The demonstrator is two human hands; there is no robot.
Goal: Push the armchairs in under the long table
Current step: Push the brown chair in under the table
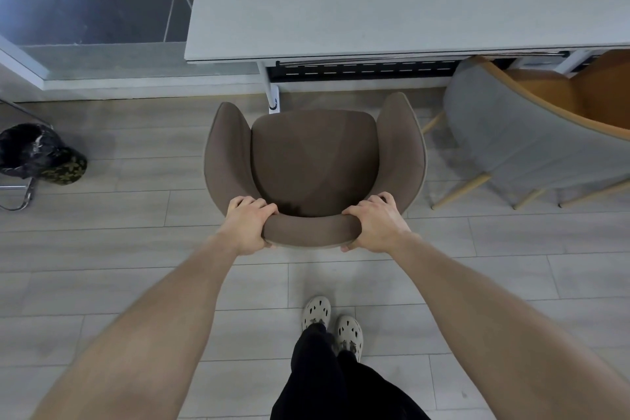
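A brown armchair (314, 160) stands on the floor in front of me, facing the long grey table (375, 0). Its seat lies wholly outside the table's near edge; the armrest tips reach close to the white table leg (272, 95). My left hand (248, 225) grips the left end of the backrest top, fingers wrapped over it. My right hand (376, 223) grips the right end the same way. A grey armchair with an orange seat (531, 133) stands to the right, its front partly under the table.
A bin lined with a black bag (29, 150) and a camouflage cap (70, 169) sit at the left by a chrome frame. A glass partition and its white sill run along the far left. A blue object lies on the table's far right corner. My feet stand behind the chair.
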